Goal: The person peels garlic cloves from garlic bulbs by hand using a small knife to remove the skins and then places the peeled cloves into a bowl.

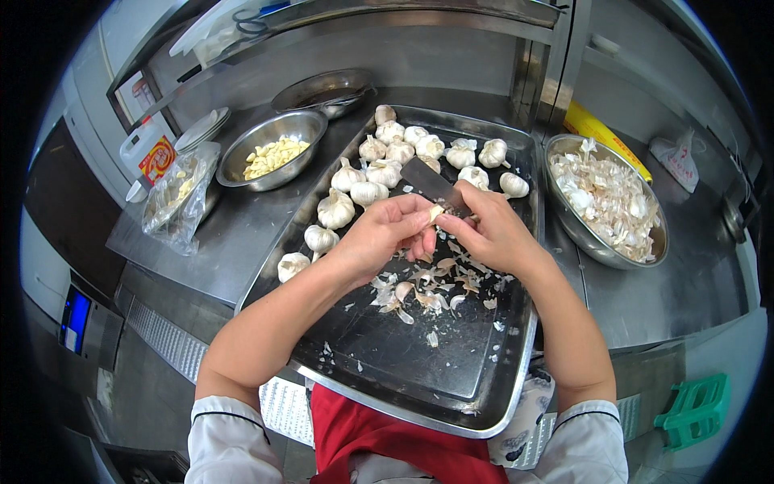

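Observation:
Between its thumb and fingers, my left hand (393,233) grips a garlic clove (435,213). My right hand (493,227) holds a small knife with a broad dark blade (430,181), which points up and away to the left; its thumb meets the clove. Both hands are over a dark metal tray (387,357). Whole garlic bulbs (335,209) fill the tray's far end and left side. Below my hands lie loose skins and a few cloves (404,290). Most of the knife's handle is hidden in my right hand.
Left of the tray, a steel bowl (227,172) contains peeled cloves (275,156). On the right, another steel bowl (659,242) is heaped with garlic skins (604,199). A pan (323,85), a plastic bag (199,212) and a jug (145,145) stand farther left. A shelf (387,18) runs overhead.

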The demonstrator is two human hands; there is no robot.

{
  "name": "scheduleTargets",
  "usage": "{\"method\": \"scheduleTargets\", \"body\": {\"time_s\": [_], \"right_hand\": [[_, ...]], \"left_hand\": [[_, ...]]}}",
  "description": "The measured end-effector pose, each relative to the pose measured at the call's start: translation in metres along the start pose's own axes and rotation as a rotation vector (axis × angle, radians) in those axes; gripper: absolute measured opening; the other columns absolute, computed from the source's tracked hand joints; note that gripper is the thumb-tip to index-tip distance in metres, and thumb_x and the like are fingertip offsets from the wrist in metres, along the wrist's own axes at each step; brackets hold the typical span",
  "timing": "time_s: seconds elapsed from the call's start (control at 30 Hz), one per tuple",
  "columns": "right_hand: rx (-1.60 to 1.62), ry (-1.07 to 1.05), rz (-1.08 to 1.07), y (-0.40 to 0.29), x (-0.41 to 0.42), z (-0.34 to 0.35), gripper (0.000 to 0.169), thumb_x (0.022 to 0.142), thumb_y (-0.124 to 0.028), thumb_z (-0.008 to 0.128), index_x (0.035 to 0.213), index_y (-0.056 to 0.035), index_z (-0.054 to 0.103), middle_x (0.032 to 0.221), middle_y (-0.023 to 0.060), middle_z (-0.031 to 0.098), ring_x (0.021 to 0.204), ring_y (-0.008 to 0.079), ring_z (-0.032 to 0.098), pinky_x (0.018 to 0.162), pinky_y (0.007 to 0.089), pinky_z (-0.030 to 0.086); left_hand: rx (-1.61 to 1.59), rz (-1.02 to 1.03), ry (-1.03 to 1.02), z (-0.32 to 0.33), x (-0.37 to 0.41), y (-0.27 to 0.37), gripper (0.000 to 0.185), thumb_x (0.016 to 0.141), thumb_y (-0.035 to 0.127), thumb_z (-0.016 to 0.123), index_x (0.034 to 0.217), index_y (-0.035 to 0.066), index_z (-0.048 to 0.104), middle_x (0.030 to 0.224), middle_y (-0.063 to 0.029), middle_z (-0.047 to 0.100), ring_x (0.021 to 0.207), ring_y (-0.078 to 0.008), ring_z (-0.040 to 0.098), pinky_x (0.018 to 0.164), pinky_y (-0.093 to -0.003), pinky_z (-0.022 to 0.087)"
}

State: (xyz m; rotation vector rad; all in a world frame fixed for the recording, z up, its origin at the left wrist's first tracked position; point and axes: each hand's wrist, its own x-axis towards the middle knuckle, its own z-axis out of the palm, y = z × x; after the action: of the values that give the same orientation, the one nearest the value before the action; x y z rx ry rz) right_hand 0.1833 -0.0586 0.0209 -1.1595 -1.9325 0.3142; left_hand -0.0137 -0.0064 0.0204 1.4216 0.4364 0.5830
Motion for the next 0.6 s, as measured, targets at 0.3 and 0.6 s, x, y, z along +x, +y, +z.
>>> {"method": "scheduleTargets", "body": {"time_s": [0.3, 0.6], "right_hand": [[-0.018, -0.053, -0.075, -0.004, 0.000, -0.004, 0.028, 0.088, -0.024, 0.061, 0.086, 0.0008, 0.049, 0.067, 0.0187, 0.056, 0.062, 0.0364, 0.056, 0.056, 0.0404, 0.040], [0.077, -0.033, -0.047, -0.004, -0.001, -0.001, 0.020, 0.087, -0.015, 0.062, 0.084, 0.0008, 0.051, 0.065, 0.0102, 0.052, 0.057, 0.0178, 0.052, 0.052, 0.0313, 0.040]], "left_hand": [[-0.125, -0.068, -0.034, -0.006, -0.001, 0.000, 0.015, 0.097, 0.016, 0.051, 0.093, 0.004, 0.057, 0.070, -0.0018, 0.060, 0.059, -0.0060, 0.053, 0.053, -0.0178, 0.040], [-0.163, -0.060, 0.089, 0.000, 0.000, 0.003, 0.014, 0.097, 0.017, 0.050, 0.092, 0.005, 0.055, 0.071, -0.0034, 0.060, 0.060, -0.0081, 0.054, 0.055, -0.0192, 0.042]]}}
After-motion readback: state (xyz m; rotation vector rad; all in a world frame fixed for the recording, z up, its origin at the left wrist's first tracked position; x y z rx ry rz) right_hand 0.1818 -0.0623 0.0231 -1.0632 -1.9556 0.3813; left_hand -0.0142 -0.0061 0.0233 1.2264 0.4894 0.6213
